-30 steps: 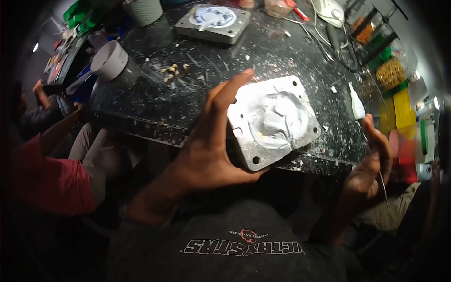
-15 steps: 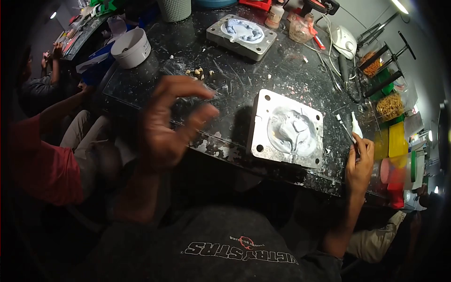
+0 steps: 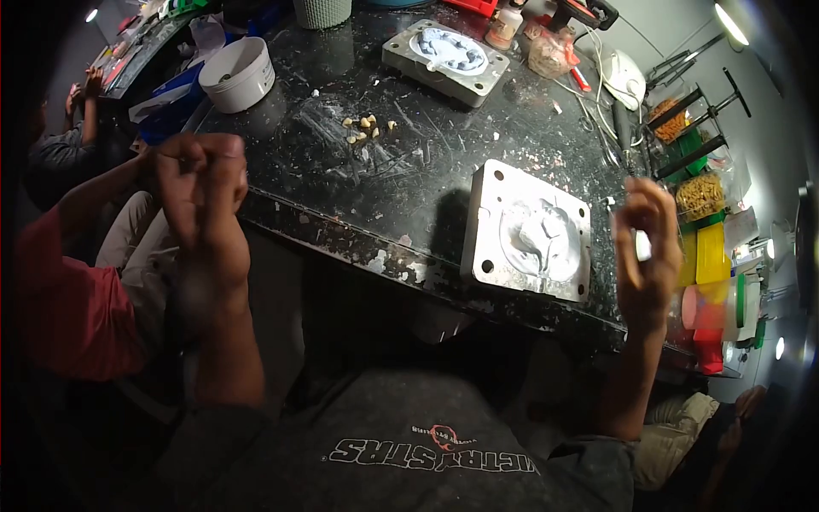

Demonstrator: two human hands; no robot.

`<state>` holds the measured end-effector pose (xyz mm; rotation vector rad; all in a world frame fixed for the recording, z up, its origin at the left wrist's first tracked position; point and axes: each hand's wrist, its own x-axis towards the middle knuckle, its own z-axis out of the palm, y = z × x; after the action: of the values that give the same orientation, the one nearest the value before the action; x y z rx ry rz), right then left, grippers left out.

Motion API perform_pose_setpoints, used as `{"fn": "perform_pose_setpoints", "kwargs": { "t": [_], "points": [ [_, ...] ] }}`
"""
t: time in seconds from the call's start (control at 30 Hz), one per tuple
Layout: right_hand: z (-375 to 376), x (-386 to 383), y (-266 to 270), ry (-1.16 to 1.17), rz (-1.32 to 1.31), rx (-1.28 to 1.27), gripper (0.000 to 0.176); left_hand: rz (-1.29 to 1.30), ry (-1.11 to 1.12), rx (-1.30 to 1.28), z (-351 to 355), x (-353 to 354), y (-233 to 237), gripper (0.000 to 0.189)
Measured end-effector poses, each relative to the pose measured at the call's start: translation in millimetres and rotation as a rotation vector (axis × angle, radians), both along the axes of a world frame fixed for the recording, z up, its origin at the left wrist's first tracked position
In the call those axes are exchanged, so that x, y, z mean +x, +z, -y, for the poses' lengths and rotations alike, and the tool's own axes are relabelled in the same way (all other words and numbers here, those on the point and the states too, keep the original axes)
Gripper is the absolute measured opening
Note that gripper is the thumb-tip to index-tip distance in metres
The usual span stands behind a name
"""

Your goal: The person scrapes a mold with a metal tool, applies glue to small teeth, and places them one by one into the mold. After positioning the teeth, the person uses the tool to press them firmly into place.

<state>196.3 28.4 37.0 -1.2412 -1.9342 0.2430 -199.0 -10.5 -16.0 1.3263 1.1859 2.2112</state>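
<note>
To the left of the table's front edge, my left hand [image 3: 205, 188] is raised with its fingers curled in and thumb against them; nothing shows in it. My right hand [image 3: 650, 247] hovers by the table's right side, fingers bent and apart from the thumb. A white patch shows through the gap between them, apparently the tube lying behind. Just left of this hand lies a metal mould half [image 3: 533, 235] with a shiny carved hollow and corner holes. A second mould half [image 3: 445, 61], with a bluish-white ring-shaped pattern, lies farther back.
Small cream-coloured pieces [image 3: 367, 128] lie on the scratched black table [image 3: 341, 205]. A white tub [image 3: 237, 75] stands at the far left. Bottles, a cable, jars [image 3: 701, 196] and black clamps crowd the right side. At left sits another person in a red shirt [image 3: 81, 324].
My left hand has drawn back to the left and curled up. My right hand has lifted off the thin tool beside the white tube. The view has shifted slightly.
</note>
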Motion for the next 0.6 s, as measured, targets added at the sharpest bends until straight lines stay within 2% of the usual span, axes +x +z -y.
{"fn": "perform_pose_setpoints", "kwargs": {
  "t": [0.03,0.07,0.13,0.2,0.27,0.33,0.37,0.4,0.47,0.53,0.6],
  "points": [
    [-6,-13,6,0.044,0.066,-0.070,0.052,-0.047,-0.026,-0.047,2,0,-3,0.009],
    [-18,-14,3,0.123,0.172,-0.052,0.052,-0.094,-0.053,-0.095,4,1,-5,0.008],
    [-25,-26,-16,0.204,0.057,-0.247,0.054,-0.126,-0.039,-0.078,5,5,-10,0.010],
    [-16,-41,-16,0.261,0.072,-0.371,0.057,-0.202,-0.002,-0.093,6,2,-20,0.014],
    [-5,-47,-15,0.185,0.082,-0.353,0.058,-0.194,-0.039,-0.109,7,5,-15,0.020],
    [0,-56,7,0.094,0.238,-0.318,0.058,-0.188,0.004,-0.088,-1,8,-19,0.024],
    [-1,-69,18,0.112,0.394,-0.118,0.058,-0.245,0.046,-0.059,-10,8,-26,0.022],
    [-6,-90,35,0.160,0.404,-0.070,0.046,-0.333,0.141,-0.204,-10,11,-29,0.020],
    [-35,-115,41,0.347,0.460,-0.002,0.032,-0.640,0.322,-0.208,-9,19,-25,0.020],
    [-71,-150,32,0.543,0.477,0.144,0.020,-0.579,0.290,-0.167,-12,17,-32,0.020],
    [-110,-181,16,0.645,0.455,0.126,0.016,-0.402,0.273,-0.118,-14,15,-38,0.020]
  ]
}}
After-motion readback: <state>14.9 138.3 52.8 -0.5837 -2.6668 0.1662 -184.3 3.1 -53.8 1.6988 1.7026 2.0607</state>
